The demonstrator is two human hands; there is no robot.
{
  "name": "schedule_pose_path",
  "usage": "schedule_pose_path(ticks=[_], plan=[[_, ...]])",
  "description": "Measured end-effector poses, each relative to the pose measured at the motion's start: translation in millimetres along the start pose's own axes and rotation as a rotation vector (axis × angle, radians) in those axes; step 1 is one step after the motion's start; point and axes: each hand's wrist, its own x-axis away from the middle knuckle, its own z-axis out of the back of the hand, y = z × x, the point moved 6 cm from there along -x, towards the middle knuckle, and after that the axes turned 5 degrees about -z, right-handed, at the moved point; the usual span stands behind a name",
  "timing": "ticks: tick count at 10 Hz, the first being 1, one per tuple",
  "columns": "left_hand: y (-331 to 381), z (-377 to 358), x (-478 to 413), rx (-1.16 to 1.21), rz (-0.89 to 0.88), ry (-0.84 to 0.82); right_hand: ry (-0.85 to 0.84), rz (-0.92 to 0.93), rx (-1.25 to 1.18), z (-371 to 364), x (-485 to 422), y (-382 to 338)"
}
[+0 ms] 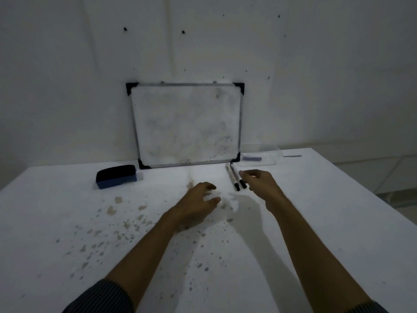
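Two dark striped sleeves (106,297) sit at the bottom edge, and bare forearms run from them out over the white table (327,218). The left hand (198,197) is low over the table with its fingers loosely bent and spread, holding nothing. The right hand (259,184) is further out and to the right, its fingers relaxed and slightly curled, also holding nothing. Its fingertips are just beside the two markers (234,177); whether they touch cannot be told.

The markers lie flat and side by side, touching or nearly so. Their long axes run from the foot of the whiteboard (187,125) back toward the person, slanting slightly to the right at the near end. The black caps are at the near ends, close to the right hand's fingers.

The whiteboard leans against the wall, smudged grey. A blue-and-black eraser (116,176) lies to its left on the table. A clear plastic tray (270,162) lies to its right, with a small purple thing (252,158) in it. Brown stains (126,224) speckle the table around the left forearm.
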Motion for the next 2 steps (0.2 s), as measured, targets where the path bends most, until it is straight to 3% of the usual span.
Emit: schedule_pose_path(ticks=[1,2], plan=[[18.7,46.5,-10.2,-0.121,-0.041,0.001,-0.100,0.155,0.106,4.6,30.9,-47.8],[62.9,113.3,-21.5,-0.162,-0.135,0.146,-0.061,0.371,0.147,24.9,68.4,-109.3]])
